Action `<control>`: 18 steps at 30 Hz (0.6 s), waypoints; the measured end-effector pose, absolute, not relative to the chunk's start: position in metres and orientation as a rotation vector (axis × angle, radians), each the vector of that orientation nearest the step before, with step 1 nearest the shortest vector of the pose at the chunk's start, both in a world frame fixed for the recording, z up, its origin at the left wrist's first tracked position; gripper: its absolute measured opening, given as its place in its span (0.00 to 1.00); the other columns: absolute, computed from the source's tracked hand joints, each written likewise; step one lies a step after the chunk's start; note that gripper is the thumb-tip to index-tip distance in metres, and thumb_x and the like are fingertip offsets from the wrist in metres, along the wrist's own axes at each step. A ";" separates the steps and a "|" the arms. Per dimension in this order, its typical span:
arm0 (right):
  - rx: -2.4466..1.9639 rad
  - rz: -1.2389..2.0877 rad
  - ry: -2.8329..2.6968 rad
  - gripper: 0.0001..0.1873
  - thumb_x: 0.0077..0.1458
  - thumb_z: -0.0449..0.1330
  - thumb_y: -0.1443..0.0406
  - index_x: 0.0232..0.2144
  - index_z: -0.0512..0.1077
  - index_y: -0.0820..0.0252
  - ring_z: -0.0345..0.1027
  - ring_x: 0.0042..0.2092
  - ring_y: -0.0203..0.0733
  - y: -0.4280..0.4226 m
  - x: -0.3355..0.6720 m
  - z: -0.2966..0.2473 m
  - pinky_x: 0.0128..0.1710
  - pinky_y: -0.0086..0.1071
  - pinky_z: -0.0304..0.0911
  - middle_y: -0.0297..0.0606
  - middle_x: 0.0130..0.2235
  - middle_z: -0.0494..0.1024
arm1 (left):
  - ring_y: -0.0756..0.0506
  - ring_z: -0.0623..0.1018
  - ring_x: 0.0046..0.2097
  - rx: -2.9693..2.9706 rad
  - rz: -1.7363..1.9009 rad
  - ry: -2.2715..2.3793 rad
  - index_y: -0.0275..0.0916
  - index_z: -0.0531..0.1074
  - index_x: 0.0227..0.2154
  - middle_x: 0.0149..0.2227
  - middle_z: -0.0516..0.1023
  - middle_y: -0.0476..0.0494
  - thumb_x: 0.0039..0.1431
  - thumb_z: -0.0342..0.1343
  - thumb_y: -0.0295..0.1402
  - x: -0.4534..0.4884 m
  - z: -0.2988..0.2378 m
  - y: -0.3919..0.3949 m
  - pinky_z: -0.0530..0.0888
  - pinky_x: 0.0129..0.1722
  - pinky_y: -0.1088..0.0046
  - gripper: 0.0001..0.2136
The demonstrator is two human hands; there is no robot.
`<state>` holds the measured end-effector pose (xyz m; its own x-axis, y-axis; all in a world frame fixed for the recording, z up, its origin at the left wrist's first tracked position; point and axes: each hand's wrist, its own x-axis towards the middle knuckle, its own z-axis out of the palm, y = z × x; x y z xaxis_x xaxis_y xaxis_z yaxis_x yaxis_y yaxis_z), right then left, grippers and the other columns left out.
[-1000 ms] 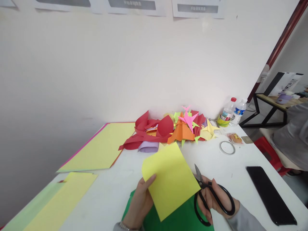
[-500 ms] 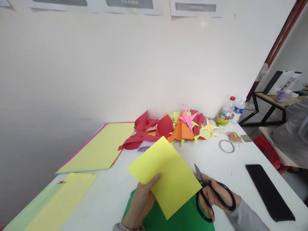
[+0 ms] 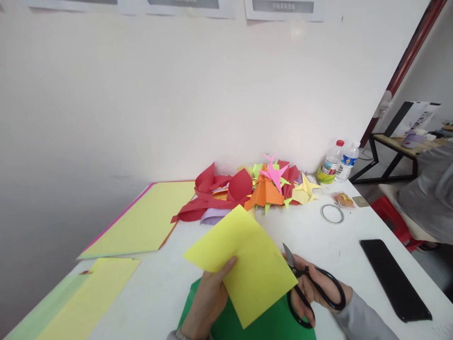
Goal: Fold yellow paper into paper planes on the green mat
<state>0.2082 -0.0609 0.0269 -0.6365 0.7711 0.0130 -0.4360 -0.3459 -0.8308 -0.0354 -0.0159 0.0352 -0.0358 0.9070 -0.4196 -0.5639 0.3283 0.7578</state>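
My left hand (image 3: 208, 302) pinches a yellow paper sheet (image 3: 244, 262) by its lower left edge and holds it tilted above the table. My right hand (image 3: 313, 290) grips black scissors (image 3: 311, 288) through the handles, blades nearly closed, tip pointing up beside the sheet's right edge. A green paper sheet (image 3: 269, 326) lies flat on the white table (image 3: 311, 236) under both hands.
A pile of folded and cut coloured paper (image 3: 251, 191) sits at the back by the wall. Large yellow sheets (image 3: 145, 219) lie at the left. A tape ring (image 3: 332, 213), two bottles (image 3: 339, 163) and a black phone (image 3: 394, 278) lie at the right. A seated person (image 3: 430, 193) is at far right.
My left hand has turned the yellow sheet anticlockwise, so its left corner now points further left. The scissors have stayed beside its right edge.
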 end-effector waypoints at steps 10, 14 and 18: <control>-0.493 2.016 -1.097 0.45 0.57 0.50 0.41 0.67 0.45 0.60 0.66 0.16 0.33 -0.061 0.212 0.020 0.16 0.25 0.60 0.39 0.27 0.80 | 0.33 0.72 0.57 0.436 1.255 1.066 0.44 0.66 0.56 0.54 0.76 0.40 0.37 0.72 0.33 -0.036 0.038 -0.017 0.76 0.51 0.61 0.39; -0.475 2.017 -1.105 0.45 0.56 0.50 0.40 0.66 0.47 0.58 0.64 0.15 0.33 -0.061 0.211 0.024 0.16 0.25 0.60 0.38 0.27 0.80 | 0.35 0.77 0.51 0.415 1.226 1.040 0.43 0.65 0.57 0.52 0.77 0.39 0.39 0.72 0.31 -0.032 0.035 -0.018 0.77 0.49 0.61 0.39; -0.496 2.006 -1.114 0.46 0.56 0.49 0.40 0.66 0.46 0.59 0.63 0.15 0.33 -0.061 0.210 0.022 0.17 0.26 0.59 0.37 0.26 0.80 | 0.36 0.77 0.51 0.418 1.222 1.036 0.42 0.67 0.55 0.52 0.77 0.39 0.40 0.71 0.30 -0.032 0.032 -0.017 0.77 0.49 0.61 0.36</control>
